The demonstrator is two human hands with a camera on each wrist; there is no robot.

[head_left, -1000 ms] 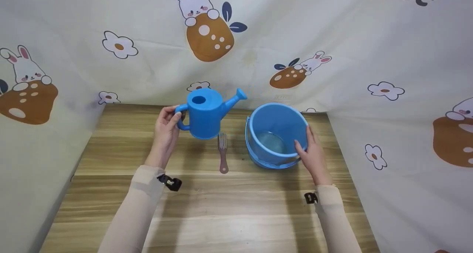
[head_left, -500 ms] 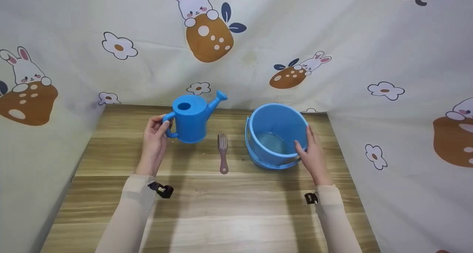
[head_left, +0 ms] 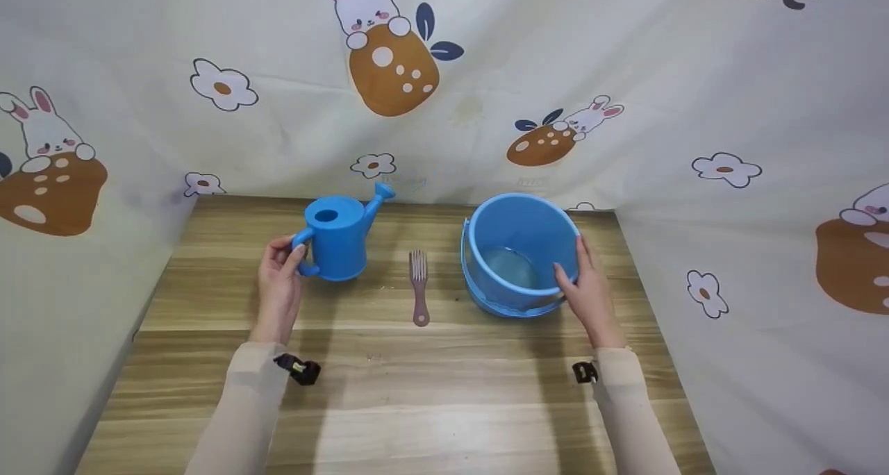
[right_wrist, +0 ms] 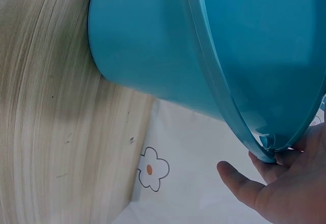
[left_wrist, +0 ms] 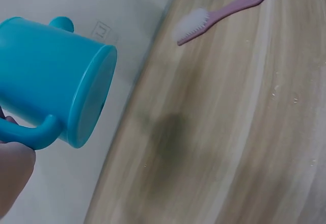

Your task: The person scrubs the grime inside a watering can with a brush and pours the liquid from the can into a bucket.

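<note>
My left hand [head_left: 279, 284] grips the loop handle of a blue toy watering can [head_left: 338, 249], spout pointing right. In the left wrist view the watering can [left_wrist: 48, 76] hangs above the table, its shadow apart from its base. My right hand [head_left: 590, 294] holds the near right rim of a light blue bucket [head_left: 522, 221], thumb over the rim. The bucket stands upright, its bail hanging down outside; a pale glossy patch shows at its bottom. Between can and bucket lies a mauve-handled brush [head_left: 419, 291]; its white bristles show in the left wrist view.
The wooden table [head_left: 417, 398] meets a cloth backdrop [head_left: 472, 135] printed with rabbits and flowers at the back and both sides. Small droplet-like spots dot the tabletop near the brush. Each wrist wears a small black camera mount [head_left: 300, 369].
My left hand has moved left and towards me with the watering can, from beside the bucket to left of the brush. My right hand and the bucket have stayed put.
</note>
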